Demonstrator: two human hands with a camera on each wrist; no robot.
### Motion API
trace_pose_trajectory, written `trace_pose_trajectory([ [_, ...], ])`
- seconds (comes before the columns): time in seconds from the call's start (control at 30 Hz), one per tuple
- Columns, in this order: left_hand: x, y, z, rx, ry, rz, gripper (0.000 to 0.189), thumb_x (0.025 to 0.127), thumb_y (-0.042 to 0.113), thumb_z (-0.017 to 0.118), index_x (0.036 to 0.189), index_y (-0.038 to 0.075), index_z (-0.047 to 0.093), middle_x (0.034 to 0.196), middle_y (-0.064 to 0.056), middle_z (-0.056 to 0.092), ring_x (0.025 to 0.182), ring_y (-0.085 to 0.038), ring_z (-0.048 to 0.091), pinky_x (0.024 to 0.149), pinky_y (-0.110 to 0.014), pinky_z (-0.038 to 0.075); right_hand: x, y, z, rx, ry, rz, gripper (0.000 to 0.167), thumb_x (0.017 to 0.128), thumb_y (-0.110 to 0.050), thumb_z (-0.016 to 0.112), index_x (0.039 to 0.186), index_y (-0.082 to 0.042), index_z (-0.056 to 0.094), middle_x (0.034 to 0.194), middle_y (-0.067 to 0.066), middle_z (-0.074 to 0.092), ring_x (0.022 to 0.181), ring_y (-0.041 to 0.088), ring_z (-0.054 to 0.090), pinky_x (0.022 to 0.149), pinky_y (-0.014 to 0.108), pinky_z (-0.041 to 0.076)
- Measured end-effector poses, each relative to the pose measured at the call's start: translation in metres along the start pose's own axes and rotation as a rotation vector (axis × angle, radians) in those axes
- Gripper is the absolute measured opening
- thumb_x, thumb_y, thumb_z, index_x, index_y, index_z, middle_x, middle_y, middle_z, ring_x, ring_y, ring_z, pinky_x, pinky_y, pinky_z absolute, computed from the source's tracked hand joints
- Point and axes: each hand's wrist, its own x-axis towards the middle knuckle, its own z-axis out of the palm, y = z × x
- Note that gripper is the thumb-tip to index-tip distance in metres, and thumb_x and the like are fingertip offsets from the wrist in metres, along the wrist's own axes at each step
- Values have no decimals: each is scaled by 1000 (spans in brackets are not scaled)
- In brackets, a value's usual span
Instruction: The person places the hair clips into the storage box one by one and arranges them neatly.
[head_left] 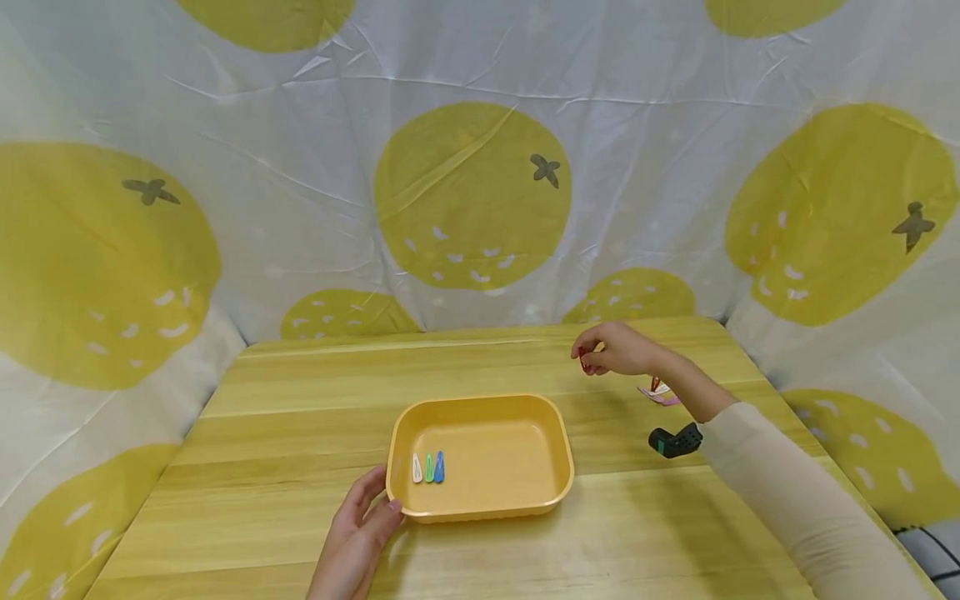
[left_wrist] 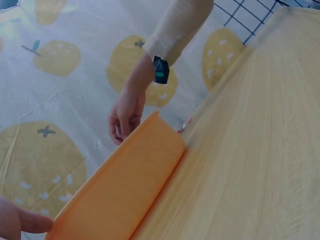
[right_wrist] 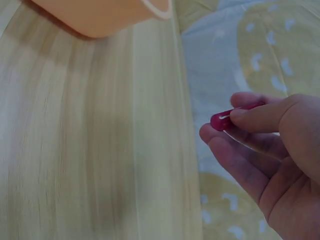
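Note:
My right hand (head_left: 617, 350) is raised over the far right of the table and pinches a red snap hair clip (right_wrist: 222, 120) between thumb and fingers. At the near left corner of a yellow-orange tray (head_left: 487, 510), my left hand (head_left: 358, 529) holds the rim, thumb at the corner and fingers along the outer wall. Inside the tray, at its left end, a white clip (head_left: 417, 468), a green clip (head_left: 429, 468) and a blue clip (head_left: 439, 467) lie side by side. Behind the right wrist is a small group of loose clips (head_left: 660, 397), red, white and pink, partly hidden.
The wooden table (head_left: 300, 417) is enclosed by a fruit-print cloth (head_left: 645, 183) at the back and sides. A black device (head_left: 675, 440) with a green stripe sits at the right sleeve's cuff. Dark wire grid (left_wrist: 250, 17) shows beyond the cloth.

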Motion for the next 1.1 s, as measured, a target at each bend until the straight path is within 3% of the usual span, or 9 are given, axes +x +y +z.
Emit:
trace_pose_trajectory([
  [0.27,-1,0,-1,7,-14,7,61,102,-5,52,157,-5,25,161,-25,23,147,-47,26,106,-35,49,13,-21,10,-39,-40,-82,13,101,-2,64,106,-6,74,88,0,74,82,32,72,69,33,61],
  [0.5,-1,0,-1,4,-9,9,60,102,-6,52,156,-5,26,161,-25,24,146,-46,28,105,-34,50,24,-43,19,-21,-64,-120,9,99,-1,65,98,-8,70,85,3,75,80,29,70,65,33,56],
  [0.8,-1,0,0,1,-4,12,61,101,-7,51,156,-4,26,160,-25,24,146,-45,28,104,-32,50,37,-62,33,-67,-135,-237,6,99,-4,69,97,-5,74,91,-1,74,88,14,73,78,29,60],
  [0.97,-1,0,0,6,-16,14,61,102,-6,52,157,-4,26,161,-25,24,146,-46,28,104,-33,50,45,-75,41,-83,-156,-272,7,100,-4,67,99,-7,73,92,-3,73,88,20,73,74,29,58],
  [1.1,-1,0,-1,9,-16,13,61,102,-6,52,157,-4,26,161,-25,23,147,-46,27,105,-34,50,51,-85,48,-121,-182,-276,9,100,-4,67,98,-10,74,94,-6,72,87,11,70,73,27,58],
])
